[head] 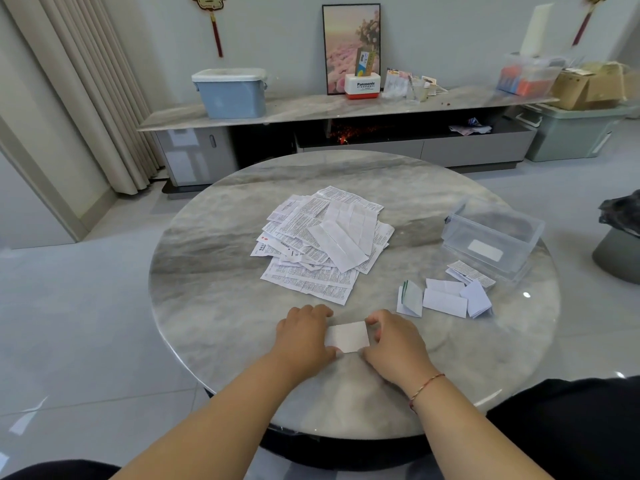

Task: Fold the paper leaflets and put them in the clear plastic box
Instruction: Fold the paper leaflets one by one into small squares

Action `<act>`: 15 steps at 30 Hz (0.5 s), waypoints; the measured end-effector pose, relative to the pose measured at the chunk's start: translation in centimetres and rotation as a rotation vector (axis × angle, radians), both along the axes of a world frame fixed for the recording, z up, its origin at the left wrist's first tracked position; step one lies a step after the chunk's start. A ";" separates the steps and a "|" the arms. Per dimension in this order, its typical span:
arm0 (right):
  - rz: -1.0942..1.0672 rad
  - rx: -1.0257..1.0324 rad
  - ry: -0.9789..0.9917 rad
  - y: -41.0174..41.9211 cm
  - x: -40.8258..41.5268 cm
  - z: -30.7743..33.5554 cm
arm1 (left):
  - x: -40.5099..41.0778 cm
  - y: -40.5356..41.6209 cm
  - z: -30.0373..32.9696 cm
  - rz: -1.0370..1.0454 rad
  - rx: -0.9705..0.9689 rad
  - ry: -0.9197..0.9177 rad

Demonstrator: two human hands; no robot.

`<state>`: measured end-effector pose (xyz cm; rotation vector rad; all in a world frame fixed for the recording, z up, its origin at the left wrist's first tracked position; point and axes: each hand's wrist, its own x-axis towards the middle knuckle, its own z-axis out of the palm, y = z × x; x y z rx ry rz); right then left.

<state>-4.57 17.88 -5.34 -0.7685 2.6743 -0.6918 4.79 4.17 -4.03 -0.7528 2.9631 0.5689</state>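
A small folded white leaflet [347,336] lies on the round marble table [214,271] near its front edge. My left hand [304,336] grips its left side and my right hand [394,341] grips its right side, fingers curled over the edges. A loose pile of unfolded printed leaflets [322,244] lies in the table's middle. Several folded leaflets [446,296] lie at the right. Behind them stands the clear plastic box [491,237], tilted, with a white label on its wall.
A long marble sideboard [311,109] stands beyond the table with a blue bin [230,93], a framed picture and boxes. A grey stool with a black bag [620,237] stands right of the table. Curtains hang at the left.
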 end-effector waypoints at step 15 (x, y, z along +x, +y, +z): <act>-0.018 -0.544 -0.100 -0.4 1.4 1.5 | -0.8 0.4 2.2 0.255 0.953 0.354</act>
